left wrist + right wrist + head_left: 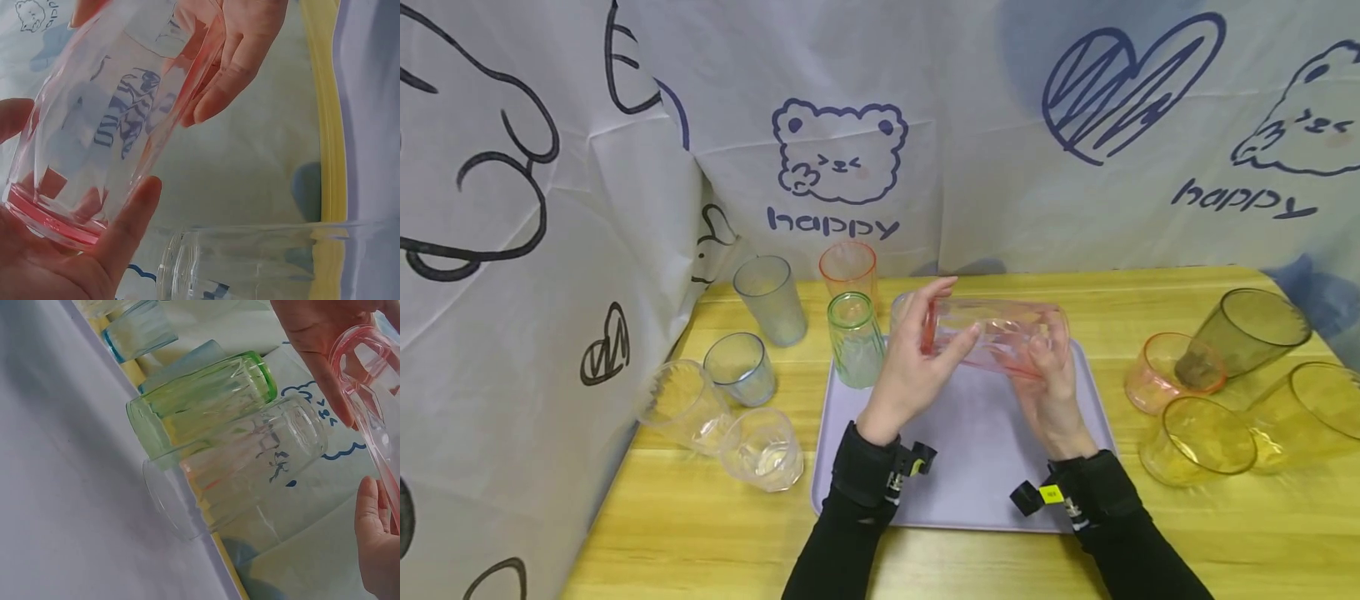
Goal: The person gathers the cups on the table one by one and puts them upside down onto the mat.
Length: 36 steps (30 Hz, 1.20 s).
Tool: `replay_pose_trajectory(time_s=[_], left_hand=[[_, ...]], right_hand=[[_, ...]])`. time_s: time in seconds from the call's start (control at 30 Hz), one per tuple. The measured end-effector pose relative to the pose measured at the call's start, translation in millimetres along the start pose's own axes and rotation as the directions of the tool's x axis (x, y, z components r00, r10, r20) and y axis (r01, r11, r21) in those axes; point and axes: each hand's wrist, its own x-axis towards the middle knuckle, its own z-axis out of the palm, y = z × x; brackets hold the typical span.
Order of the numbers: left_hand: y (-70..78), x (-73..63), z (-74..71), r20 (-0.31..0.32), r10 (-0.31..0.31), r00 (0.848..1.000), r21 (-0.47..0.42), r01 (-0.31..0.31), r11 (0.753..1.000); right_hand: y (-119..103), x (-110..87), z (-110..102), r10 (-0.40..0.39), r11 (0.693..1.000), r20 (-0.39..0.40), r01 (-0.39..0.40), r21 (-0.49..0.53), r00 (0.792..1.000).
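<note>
Both hands hold a pink-tinted glass [1000, 333] sideways above a pale lilac tray [985, 475]. My left hand [906, 367] grips the glass around its thick pink base, at the left end. At the other end, my right hand [1051, 392] holds it near the rim with thumb and fingers. On the tray's far left part a green glass [856, 350] stands upside down. Beside it a clear glass [244, 462], also mouth down, shows in the right wrist view; in the head view my left hand mostly hides it.
Left of the tray stand a tall blue-grey glass [771, 304], a short blue one [741, 371] and two clear ones [765, 450]. An orange-rimmed glass [850, 271] stands behind the tray. Orange, smoky grey [1255, 329] and yellow glasses [1198, 442] crowd the right. A printed cloth hangs behind.
</note>
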Motion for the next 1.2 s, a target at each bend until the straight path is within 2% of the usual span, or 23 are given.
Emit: replay_pose_trajectory(time_s=[0.17,0.33,0.4,0.43,0.53,0.63,0.7,0.73,0.8,0.87,0.93,1.0,1.03,1.2], left_hand=[[0.4,0.5,-3.7,-0.016,0.032,0.999,0.018,-0.032,0.999],[2.0,1.2,-5.5,-0.024,0.050,0.998,0.037,-0.049,0.998],[2.6,1.2,-6.3,-0.017,0.042,0.999,0.039,-0.042,0.998],[2.9,1.0,-7.0,-0.011,0.036,0.999,0.040,-0.036,0.999],[3.8,0.3,-9.1,0.002,0.021,1.000,0.055,-0.021,0.998],[5.2,-0.9,-10.9,0.012,0.019,1.000,0.099,-0.020,0.995],[6.2,-1.8,-11.4,0.017,0.025,1.000,0.138,-0.027,0.990],[6.7,-2.2,-11.4,0.018,0.029,0.999,0.159,-0.032,0.987],[7.9,-2.7,-10.8,0.019,0.039,0.999,0.205,-0.042,0.978],[8.7,-2.9,-9.2,0.011,0.052,0.999,0.250,-0.053,0.967],[9.7,-3.0,-7.0,0.001,0.072,0.997,0.294,-0.069,0.953],[10.4,-3.3,-3.9,-0.005,0.092,0.996,0.335,-0.085,0.938],[10.8,-3.6,-2.2,-0.006,0.101,0.995,0.352,-0.093,0.931],[12.8,-5.7,7.4,0.008,0.121,0.993,0.401,-0.114,0.909]], right_hand=[[-3,1.0,-1,0.013,0.999,0.039,-0.011,-0.049,0.999],[-4,5.9,-13,-0.028,0.995,0.142,0.041,-0.093,0.990],[-6,6.7,-16,-0.030,0.986,0.154,0.054,-0.155,0.988],[-8,6.8,-18,-0.032,0.978,0.157,0.063,-0.197,0.987],[-14,7.4,-23,-0.053,0.919,0.171,0.115,-0.378,0.984],[-24,7.3,-22,-0.078,0.812,0.192,0.174,-0.558,0.978],[-31,7.6,-22,-0.090,0.716,0.227,0.222,-0.662,0.970],[-34,7.8,-22,-0.091,0.653,0.250,0.247,-0.715,0.964],[-39,7.8,-21,-0.089,0.502,0.292,0.296,-0.813,0.952],[-42,7.8,-20,-0.079,0.360,0.336,0.341,-0.868,0.939],[-44,7.7,-17,-0.064,0.249,0.374,0.378,-0.892,0.925],[-43,7.4,-15,-0.056,0.178,0.395,0.399,-0.900,0.917],[-42,7.3,-14,-0.052,0.152,0.404,0.407,-0.901,0.913],[-32,6.2,-14,-0.040,0.046,0.426,0.428,-0.903,0.904]])
